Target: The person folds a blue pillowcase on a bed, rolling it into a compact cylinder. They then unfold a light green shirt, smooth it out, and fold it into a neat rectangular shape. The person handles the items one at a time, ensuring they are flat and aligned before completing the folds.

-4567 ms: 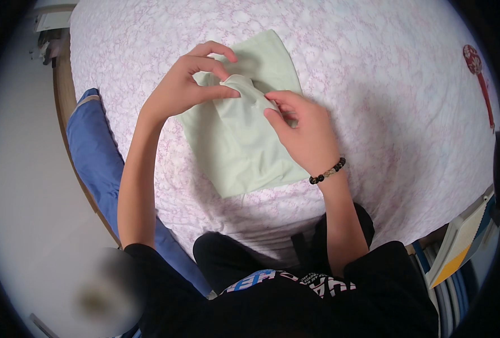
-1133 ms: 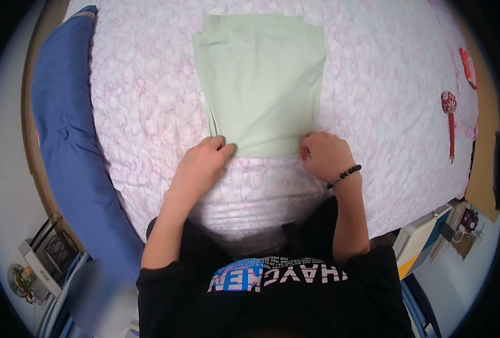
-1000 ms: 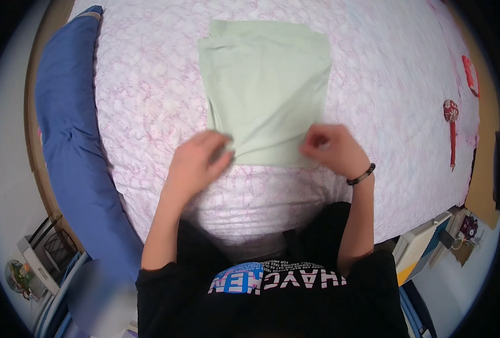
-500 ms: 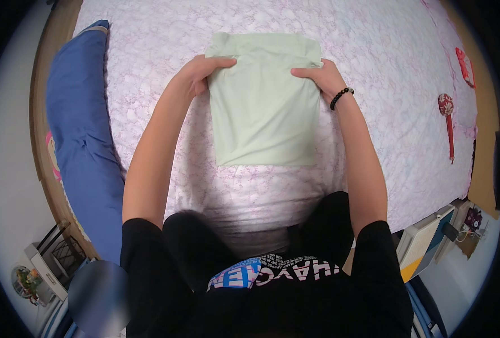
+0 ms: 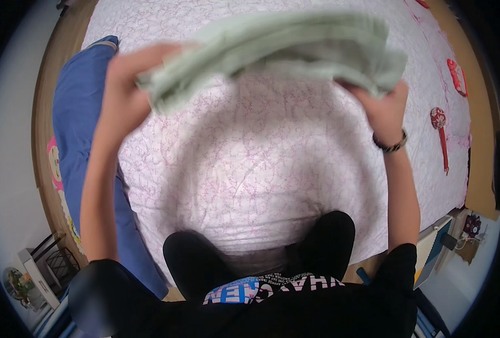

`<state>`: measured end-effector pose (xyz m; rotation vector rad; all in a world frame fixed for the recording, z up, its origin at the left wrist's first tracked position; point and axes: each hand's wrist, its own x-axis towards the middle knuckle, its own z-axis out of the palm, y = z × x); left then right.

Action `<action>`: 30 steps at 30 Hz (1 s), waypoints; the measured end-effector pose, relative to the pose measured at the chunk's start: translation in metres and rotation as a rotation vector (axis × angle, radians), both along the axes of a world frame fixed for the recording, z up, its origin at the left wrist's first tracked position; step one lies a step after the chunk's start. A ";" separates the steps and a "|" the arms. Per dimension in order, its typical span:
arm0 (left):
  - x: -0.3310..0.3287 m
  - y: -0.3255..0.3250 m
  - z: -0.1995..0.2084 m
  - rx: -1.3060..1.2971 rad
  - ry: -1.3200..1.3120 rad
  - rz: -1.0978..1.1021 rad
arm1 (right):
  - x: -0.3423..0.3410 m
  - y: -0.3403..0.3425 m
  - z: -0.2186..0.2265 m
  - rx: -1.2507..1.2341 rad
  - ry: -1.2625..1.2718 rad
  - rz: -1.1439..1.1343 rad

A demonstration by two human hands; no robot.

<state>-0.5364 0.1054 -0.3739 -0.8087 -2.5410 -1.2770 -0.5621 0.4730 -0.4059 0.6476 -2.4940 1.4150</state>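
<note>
A pale green cloth (image 5: 300, 42), folded in layers, is held up between my two hands above the bed (image 5: 261, 169). Motion blurs it, and its exact kind cannot be made out. My left hand (image 5: 127, 84) is closed on the cloth's left end, with some fingers smeared or hidden. At the other end my right hand (image 5: 384, 112), with a black bead bracelet (image 5: 391, 143) on the wrist, grips the lower right corner. The middle of the cloth bows upward, away from my body, and a broad shadow lies on the bedcover beneath.
A long blue bolster-like bundle (image 5: 78, 118) lies along the bed's left edge. On the right side are a red patterned stick with a round head (image 5: 438, 118) and a red packet (image 5: 457, 78). A small white cabinet (image 5: 39, 270) stands at lower left.
The cloth lay flat on the bed in a folded rectangle. Both hands have lifted it, spread apart sideways, and the cloth is now stretched wider in the air.
</note>
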 end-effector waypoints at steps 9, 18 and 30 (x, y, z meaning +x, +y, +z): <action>0.116 0.025 -0.159 -0.564 0.310 -0.515 | 0.108 0.034 -0.147 0.169 -0.109 0.655; 0.048 0.046 -0.132 0.113 -0.464 0.008 | 0.072 0.032 -0.115 -0.143 -0.551 -0.092; -0.022 0.060 -0.160 0.339 -0.876 0.216 | 0.041 0.012 -0.133 -0.571 -0.944 -0.332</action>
